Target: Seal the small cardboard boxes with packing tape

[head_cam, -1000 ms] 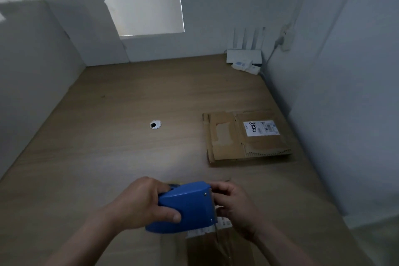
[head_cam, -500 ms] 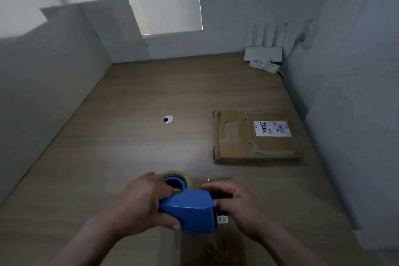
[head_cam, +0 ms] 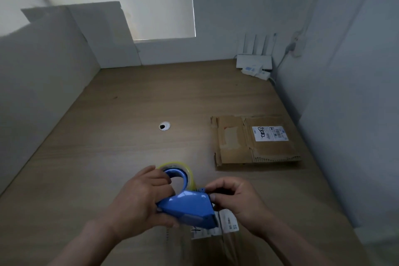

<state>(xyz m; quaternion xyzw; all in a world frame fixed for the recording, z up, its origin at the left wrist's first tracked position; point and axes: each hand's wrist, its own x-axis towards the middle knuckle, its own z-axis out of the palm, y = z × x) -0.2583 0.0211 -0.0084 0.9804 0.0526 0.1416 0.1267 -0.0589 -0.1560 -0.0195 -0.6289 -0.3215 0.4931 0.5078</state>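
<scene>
On the wooden desk, a flattened carton lies by the right edge; over the small box at the near edge your left hand grips the tape dispenser while your right hand pinches its nose, likely freeing tape.

**Dispenser over near box; second box lies flat**

Blue tape dispenser: held tilted above the near box, with a yellowish clear tape roll on its hub at the far end. Near cardboard box: directly beneath it, mostly cut off by the frame, white label showing. Second cardboard box: flattened on the desk, farther right, printed label facing up.
</scene>
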